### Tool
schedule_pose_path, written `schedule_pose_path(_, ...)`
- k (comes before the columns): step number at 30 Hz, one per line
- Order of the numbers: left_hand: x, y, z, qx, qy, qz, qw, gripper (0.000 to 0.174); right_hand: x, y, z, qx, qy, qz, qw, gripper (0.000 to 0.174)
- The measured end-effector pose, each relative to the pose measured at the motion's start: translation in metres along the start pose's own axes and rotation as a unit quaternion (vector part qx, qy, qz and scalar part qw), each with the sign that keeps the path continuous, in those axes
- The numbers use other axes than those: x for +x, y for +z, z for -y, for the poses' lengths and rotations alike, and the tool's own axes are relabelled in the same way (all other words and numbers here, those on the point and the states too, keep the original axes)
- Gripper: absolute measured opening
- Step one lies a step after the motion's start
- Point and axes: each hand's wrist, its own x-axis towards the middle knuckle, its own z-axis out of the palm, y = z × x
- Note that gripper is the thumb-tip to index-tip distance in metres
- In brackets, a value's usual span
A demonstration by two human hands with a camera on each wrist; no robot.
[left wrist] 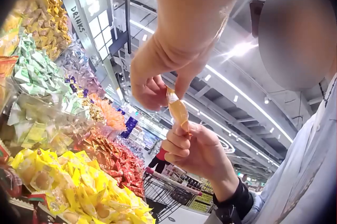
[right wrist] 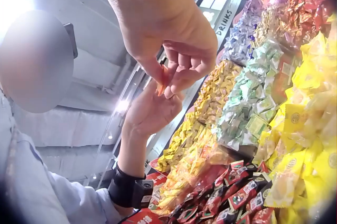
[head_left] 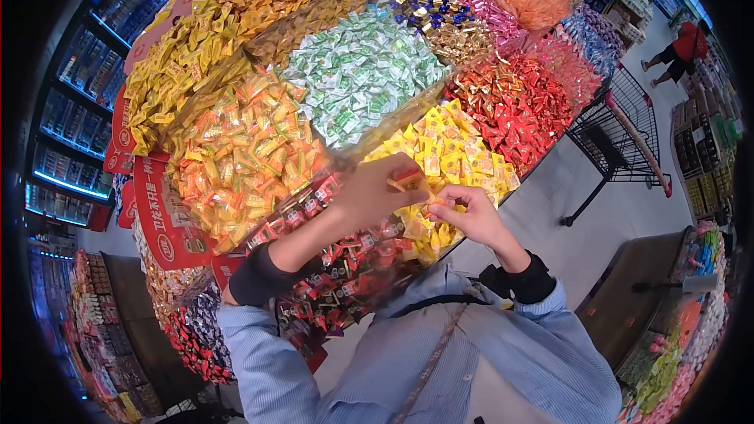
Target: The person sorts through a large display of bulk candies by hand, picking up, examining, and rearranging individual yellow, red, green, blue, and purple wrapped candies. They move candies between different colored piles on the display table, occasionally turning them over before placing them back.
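An orange-wrapped candy (left wrist: 178,111) is held up between both hands over the yellow packets (head_left: 449,145). The left hand (head_left: 375,188) pinches one end of its wrapper between thumb and fingers. At the other end, the right hand (head_left: 473,213) pinches the wrapper, its remaining fingers curled. In the right wrist view the wrapper (right wrist: 162,80) looks narrow and stretched between the right hand (right wrist: 176,50) and the left hand (right wrist: 152,111) behind it.
Piles of green-white (head_left: 365,71), orange (head_left: 243,149), red (head_left: 518,102) and dark red candies (head_left: 345,267) surround the hands. A shopping cart (head_left: 616,137) stands at the right, with another person (head_left: 685,49) beyond it. Drink shelves (head_left: 86,86) line the left.
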Motion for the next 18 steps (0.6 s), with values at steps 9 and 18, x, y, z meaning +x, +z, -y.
schedule_pose_path(9,-0.006,-0.08,-0.001,0.236,0.084,-0.231,0.94,0.027,0.003,-0.005,-0.01,0.016,0.024,0.034,0.999,0.018)
schedule_pose_path(18,-0.002,-0.149,0.061,0.39,0.013,-0.157,0.907,0.031,0.007,-0.008,-0.022,0.082,0.028,0.015,0.996,0.015)
